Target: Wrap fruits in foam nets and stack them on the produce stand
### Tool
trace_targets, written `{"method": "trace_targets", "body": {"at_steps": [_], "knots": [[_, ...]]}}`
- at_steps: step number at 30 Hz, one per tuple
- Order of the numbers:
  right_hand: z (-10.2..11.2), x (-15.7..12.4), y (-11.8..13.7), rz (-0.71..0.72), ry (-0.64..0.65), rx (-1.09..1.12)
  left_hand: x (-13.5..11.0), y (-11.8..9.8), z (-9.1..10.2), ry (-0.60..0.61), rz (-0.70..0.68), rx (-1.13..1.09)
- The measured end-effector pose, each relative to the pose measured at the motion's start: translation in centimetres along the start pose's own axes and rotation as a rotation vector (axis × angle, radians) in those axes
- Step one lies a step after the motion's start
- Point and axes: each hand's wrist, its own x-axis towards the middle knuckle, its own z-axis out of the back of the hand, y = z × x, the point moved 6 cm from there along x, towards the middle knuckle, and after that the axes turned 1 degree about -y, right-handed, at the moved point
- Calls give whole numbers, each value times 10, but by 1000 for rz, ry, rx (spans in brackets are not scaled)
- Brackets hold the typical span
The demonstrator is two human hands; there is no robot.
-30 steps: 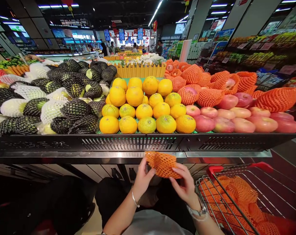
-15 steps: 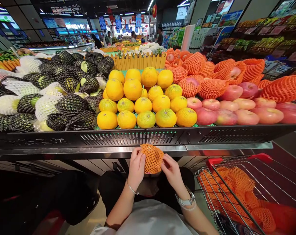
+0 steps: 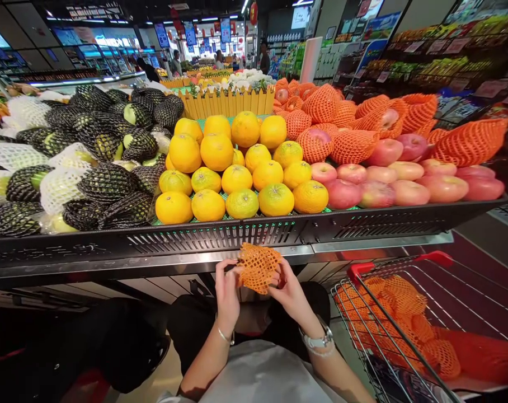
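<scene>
An orange foam fruit net (image 3: 259,270) is held up between my two hands, just in front of the display's metal edge. My left hand (image 3: 227,294) pinches its left side with thumb and fingers. On the other side my right hand (image 3: 291,294) grips the net, its fingertips partly hidden behind the mesh. Whether a fruit sits inside cannot be made out. Straight ahead, yellow-orange citrus fruits (image 3: 243,203) are stacked in rows on the black display tray (image 3: 220,238).
Red apples (image 3: 344,193), some in orange foam nets (image 3: 354,145), lie to the right. Fruits in black nets (image 3: 107,187) and white nets fill the left. A wire shopping cart (image 3: 388,336) at lower right holds orange nets (image 3: 405,296). A dark-clothed leg or seat is at lower left.
The net has been turned and reshaped between my hands, with more of it spread at the top. My left hand has shifted slightly left. The view has swung a little to the right.
</scene>
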Motion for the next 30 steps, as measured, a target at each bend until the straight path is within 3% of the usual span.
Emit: {"method": "trace_targets", "body": {"at_steps": [2,5,7,9,13,15,20,26,30], "knots": [[8,-2,4,67,-68,-95,5,7,-4,123,143,-73],[15,-6,17,198,-89,-257,6,10,-16,459,288,-15],[13,-7,23,250,-34,-329,5,6,-17,572,269,53],[10,-7,21,216,37,-350,3,-2,-16,605,159,145],[3,-6,6,25,171,-288,-1,-14,-17,585,-140,403],[4,-6,3,-13,182,-262,-2,-14,-18,583,-200,453],[7,-7,7,1,153,-371,-5,4,-25,640,-100,262],[1,-3,36,145,132,-388,-4,37,-15,506,56,76],[27,11,82,382,-63,-468,11,33,3,305,66,-11]]}}
